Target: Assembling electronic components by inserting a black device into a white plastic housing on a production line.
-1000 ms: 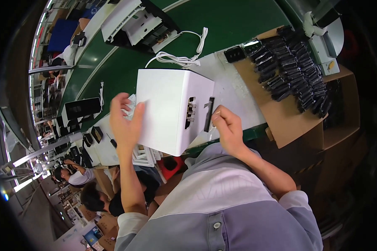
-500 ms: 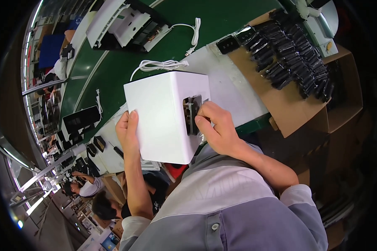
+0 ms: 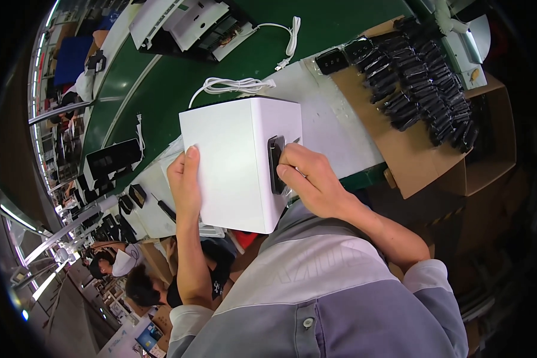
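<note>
A white box-shaped appliance housing (image 3: 225, 164) stands tilted in front of me. My left hand (image 3: 185, 182) grips its left edge, thumb on the broad white face and fingers hidden behind. On the narrower right side sits a black rectangular panel (image 3: 275, 164) that fills the cutout there. My right hand (image 3: 310, 178) is closed at this panel, thumb and bent fingers pinching its outer side, where a bit of clear film shows. A coiled white power cord (image 3: 230, 86) lies behind the housing's top edge.
Rows of black film-wrapped parts (image 3: 420, 83) lie on a cardboard sheet (image 3: 409, 173) at the right, beside a cardboard box (image 3: 489, 155). Another white housing (image 3: 188, 27) stands open on the green bench (image 3: 334, 18). A screwdriver (image 3: 166, 209) lies at left; co-workers (image 3: 143, 286) sit beyond.
The black panel has moved into the cutout, covering the inner parts that showed beside it. My right hand has followed it. The view has shifted slightly.
</note>
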`<state>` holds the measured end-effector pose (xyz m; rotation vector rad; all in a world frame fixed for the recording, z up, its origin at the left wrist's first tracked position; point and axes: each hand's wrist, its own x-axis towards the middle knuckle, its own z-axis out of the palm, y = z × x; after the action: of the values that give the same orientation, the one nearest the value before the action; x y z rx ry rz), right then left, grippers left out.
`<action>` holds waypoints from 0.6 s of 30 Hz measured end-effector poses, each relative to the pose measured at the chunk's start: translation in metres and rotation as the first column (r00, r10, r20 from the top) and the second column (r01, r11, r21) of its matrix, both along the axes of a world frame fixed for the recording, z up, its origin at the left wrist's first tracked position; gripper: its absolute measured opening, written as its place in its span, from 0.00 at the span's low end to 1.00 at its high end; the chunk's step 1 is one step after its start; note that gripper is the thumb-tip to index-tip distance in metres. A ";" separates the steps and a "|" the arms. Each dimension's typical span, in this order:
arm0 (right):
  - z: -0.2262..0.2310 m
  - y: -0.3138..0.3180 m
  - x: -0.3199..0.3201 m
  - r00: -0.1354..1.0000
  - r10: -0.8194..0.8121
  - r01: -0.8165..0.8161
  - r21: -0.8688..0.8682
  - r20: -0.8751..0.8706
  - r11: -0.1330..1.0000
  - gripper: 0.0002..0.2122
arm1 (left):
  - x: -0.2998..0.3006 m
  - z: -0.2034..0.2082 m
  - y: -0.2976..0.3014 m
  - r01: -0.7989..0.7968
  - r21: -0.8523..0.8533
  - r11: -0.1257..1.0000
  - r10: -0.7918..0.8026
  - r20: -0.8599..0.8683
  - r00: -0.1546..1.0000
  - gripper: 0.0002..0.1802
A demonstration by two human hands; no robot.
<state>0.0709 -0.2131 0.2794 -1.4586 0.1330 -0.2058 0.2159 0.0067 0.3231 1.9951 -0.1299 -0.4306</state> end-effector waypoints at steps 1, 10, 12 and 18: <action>-0.001 -0.002 0.000 1.000 0.025 -0.025 -0.019 0.019 1.000 0.08 | 0.000 -0.001 -0.001 0.000 -0.001 1.000 0.000 -0.004 1.000 0.23; -0.005 -0.008 0.007 0.987 0.159 -0.160 -0.010 -0.033 0.987 0.14 | -0.001 0.000 0.002 0.018 0.072 0.997 -0.018 -0.005 1.000 0.21; -0.005 -0.007 0.009 0.987 0.159 -0.159 -0.012 -0.024 0.987 0.15 | 0.001 0.002 0.002 0.129 0.136 0.982 -0.137 0.052 0.989 0.22; -0.002 -0.014 0.015 0.965 0.236 -0.228 0.076 -0.114 0.971 0.16 | 0.003 0.002 0.003 0.110 0.101 0.989 -0.113 0.025 0.993 0.23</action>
<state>0.0859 -0.2271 0.2774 -1.4116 0.0664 0.0786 0.2193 0.0100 0.3255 2.0992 -0.2444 -0.4868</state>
